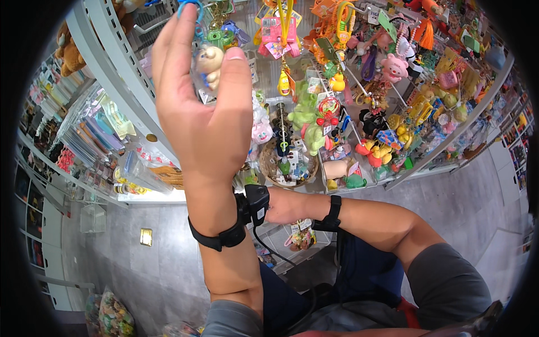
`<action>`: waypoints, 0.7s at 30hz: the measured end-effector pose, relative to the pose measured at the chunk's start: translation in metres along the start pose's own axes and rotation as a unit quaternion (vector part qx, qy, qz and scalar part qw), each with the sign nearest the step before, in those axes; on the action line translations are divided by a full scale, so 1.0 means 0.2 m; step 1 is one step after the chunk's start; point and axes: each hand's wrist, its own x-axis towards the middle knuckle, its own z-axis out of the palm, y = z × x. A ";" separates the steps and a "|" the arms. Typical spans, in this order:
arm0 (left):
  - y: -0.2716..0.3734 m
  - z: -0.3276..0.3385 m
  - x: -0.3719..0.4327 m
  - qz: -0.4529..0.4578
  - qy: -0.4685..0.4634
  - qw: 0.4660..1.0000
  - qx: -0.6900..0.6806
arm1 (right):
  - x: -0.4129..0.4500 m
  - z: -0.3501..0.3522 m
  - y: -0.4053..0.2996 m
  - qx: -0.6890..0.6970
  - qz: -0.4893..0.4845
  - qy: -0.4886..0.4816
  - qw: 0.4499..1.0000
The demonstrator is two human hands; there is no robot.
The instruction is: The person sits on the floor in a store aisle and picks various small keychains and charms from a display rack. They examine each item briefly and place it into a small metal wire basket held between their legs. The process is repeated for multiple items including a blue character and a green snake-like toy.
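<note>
My left hand (202, 101) is raised before the hanging display at the upper left, palm down, thumb apart from the fingers. A blue ring (189, 9) lies at its fingertip. Beneath the ring, between fingers and thumb, hangs a keychain with a cream-coloured figure (209, 63) in clear plastic. Lower down, my right hand (282, 206) is partly hidden behind the black device (257, 204) strapped to my left wrist, so its fingers are out of sight. Just below it a bundle of tagged keychains (301, 238) shows over a white wire basket (273, 244).
Metal hooks (153, 23) carry many charms, including a yellow figure keychain (284, 82) and a pink bear (394, 67). A round wicker basket (263, 166) holds small packets. A grey upright (122, 80) divides the shelving. Bagged goods (116, 314) stand on the floor (126, 265).
</note>
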 end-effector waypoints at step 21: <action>-0.13 -0.23 -0.17 -0.442 -0.283 0.838 -0.146 | -0.12 -0.47 -0.65 0.302 -0.100 0.266 0.910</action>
